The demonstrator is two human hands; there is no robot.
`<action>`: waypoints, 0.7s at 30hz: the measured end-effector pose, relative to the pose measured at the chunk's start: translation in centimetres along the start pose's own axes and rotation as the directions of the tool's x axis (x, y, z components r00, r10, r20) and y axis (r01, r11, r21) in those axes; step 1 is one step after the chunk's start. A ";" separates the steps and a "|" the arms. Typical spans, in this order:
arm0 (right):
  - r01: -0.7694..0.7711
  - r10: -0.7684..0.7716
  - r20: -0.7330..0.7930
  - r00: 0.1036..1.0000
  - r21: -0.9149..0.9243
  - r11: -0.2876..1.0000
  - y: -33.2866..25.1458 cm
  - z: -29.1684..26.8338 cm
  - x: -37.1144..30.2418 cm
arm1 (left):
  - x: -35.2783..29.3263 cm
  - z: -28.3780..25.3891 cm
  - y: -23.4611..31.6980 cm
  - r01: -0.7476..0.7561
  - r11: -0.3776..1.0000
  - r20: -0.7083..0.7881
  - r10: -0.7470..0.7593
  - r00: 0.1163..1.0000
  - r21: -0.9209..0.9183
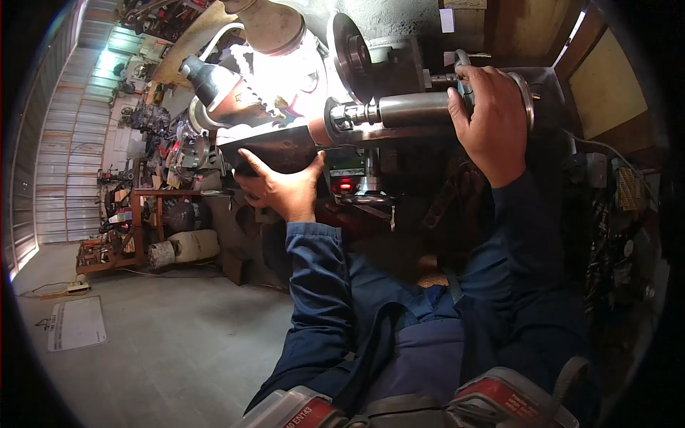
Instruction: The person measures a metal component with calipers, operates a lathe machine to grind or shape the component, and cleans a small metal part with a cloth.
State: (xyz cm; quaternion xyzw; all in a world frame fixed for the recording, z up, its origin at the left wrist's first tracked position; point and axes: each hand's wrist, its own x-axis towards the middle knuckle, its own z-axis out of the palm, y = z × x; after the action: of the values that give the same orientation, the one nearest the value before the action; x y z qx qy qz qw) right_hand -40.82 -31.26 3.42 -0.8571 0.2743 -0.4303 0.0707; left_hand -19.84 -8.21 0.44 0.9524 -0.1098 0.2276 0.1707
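A bench machine with a bright steel cylinder [417,110] stretches across in front of me. My left hand [285,189] presses its spread fingers and thumb against a dark metal housing [267,151] at the machine's left end. At the right, my right hand [492,114] wraps over the fitting at the cylinder's end, thumb on the near side. Its palm hides most of that fitting. Beside these fingers stands a grey curved handle [462,58], and a round metal rim [526,100] shows past the hand. Behind the cylinder is an upright metal disc [349,57].
A lit work lamp [275,28] glares over the housing, washing out nearby parts. Beneath the cylinder sits a handwheel [367,198] with a small crank. Cluttered shelves and a brown metal stand [139,221] are at left. A white sign [76,323] lies on the floor.
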 end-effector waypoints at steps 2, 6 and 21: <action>0.007 -0.007 -0.010 1.000 -0.009 1.000 0.0 0.0 0.0 | 0.0 -0.2 0.2 0.002 1.000 0.008 -0.002 1.000 -0.001; -0.005 0.005 0.000 1.000 -0.003 1.000 0.1 0.1 -0.1 | 0.1 0.0 0.1 0.010 1.000 0.011 -0.010 1.000 -0.001; -0.005 0.005 0.007 1.000 -0.008 1.000 0.1 -0.1 -0.1 | 0.0 -0.1 0.0 -0.011 1.000 0.006 0.011 1.000 0.004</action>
State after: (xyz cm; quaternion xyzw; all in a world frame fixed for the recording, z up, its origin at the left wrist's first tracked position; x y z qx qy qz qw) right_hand -40.99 -31.29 3.39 -0.8583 0.2778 -0.4258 0.0691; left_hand -19.89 -8.18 0.50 0.9529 -0.1149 0.2257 0.1670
